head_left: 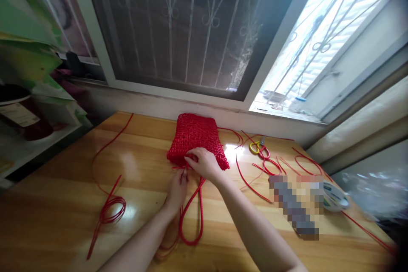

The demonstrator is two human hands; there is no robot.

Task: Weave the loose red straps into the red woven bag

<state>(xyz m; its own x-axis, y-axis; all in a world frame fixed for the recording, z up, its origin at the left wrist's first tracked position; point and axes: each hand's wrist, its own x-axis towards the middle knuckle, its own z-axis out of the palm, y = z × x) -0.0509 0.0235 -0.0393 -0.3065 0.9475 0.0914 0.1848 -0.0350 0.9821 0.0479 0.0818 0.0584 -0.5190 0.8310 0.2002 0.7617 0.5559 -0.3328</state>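
A red woven bag (198, 134) lies on the wooden table, its near edge toward me. At that edge my left hand (177, 189) has its fingers pinched together on a thin red cord (178, 167). My right hand (202, 162) rests over the bag's near edge, thumb and forefinger curled toward each other; what lies between them is too small to make out. A thicker red braided loop (201, 216) hangs from the bag toward me, between my forearms.
A coil of red cord (113, 210) lies on the table (143, 136) at left. Scissors (259, 148) with yellow and red handles, loose red strands, a blurred-out item and a white spool (334, 196) are at right. A window stands behind.
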